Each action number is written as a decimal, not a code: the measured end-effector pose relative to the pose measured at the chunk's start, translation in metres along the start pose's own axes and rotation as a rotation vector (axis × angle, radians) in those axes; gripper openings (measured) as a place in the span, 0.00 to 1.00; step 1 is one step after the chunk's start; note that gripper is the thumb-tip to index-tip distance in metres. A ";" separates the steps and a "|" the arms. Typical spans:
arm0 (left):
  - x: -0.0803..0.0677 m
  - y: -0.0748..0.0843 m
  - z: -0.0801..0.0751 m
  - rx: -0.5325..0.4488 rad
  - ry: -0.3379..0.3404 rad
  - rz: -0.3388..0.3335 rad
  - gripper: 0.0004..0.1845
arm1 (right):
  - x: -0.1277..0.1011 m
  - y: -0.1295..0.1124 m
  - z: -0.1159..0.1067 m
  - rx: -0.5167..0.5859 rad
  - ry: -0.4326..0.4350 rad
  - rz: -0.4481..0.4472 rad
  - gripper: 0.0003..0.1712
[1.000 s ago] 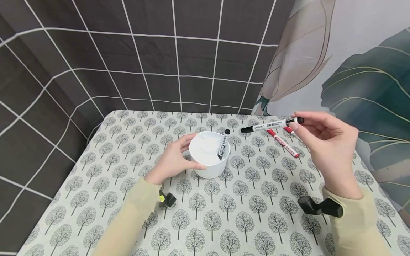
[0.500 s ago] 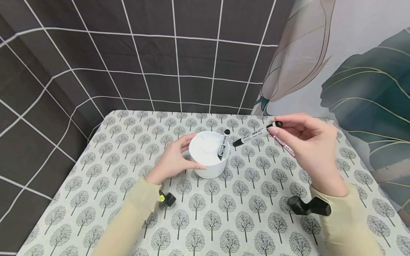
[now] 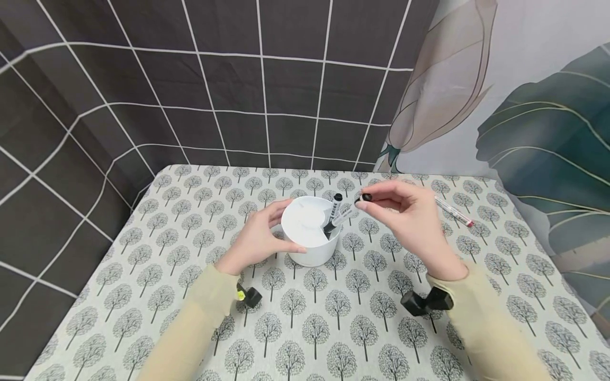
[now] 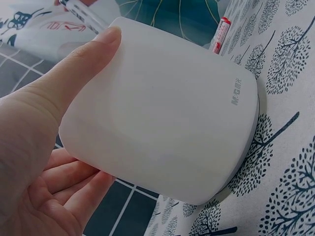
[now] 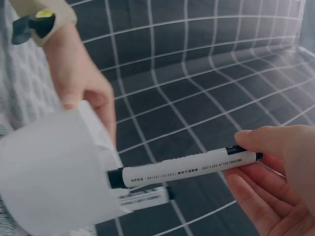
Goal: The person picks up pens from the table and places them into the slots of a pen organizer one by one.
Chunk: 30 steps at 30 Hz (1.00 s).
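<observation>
One white cup (left hand gripping); two black markers, right hand pinching one.

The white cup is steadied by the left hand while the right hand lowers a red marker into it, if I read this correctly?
Not quite: the marker in the right hand is white with black ends, as the right wrist view shows. A red pen lies on the table beyond that hand. The left hand does steady the white cup.

Table w/ tree-print cloth: white cup approx. mid-table (nearer far edge); red marker by far right corner.
</observation>
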State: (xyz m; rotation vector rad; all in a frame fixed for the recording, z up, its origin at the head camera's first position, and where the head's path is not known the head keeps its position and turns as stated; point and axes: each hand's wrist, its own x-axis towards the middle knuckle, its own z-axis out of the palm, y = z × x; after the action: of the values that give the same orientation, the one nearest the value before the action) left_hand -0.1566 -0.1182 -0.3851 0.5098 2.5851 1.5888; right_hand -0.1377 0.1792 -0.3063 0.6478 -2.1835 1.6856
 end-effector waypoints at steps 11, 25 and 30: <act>0.000 0.001 0.001 -0.008 -0.002 0.000 0.60 | -0.002 0.023 0.019 -0.040 -0.106 0.131 0.11; 0.000 0.000 0.001 -0.005 0.000 0.013 0.60 | -0.005 0.038 0.025 -0.089 -0.166 0.131 0.13; -0.003 -0.002 0.001 0.001 0.008 0.026 0.64 | -0.008 0.037 0.016 -0.098 -0.104 0.146 0.17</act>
State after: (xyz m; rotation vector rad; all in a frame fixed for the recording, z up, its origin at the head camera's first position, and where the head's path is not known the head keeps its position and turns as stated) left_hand -0.1545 -0.1188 -0.3881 0.5402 2.5955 1.6006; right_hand -0.1493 0.1728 -0.3449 0.5748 -2.4232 1.6351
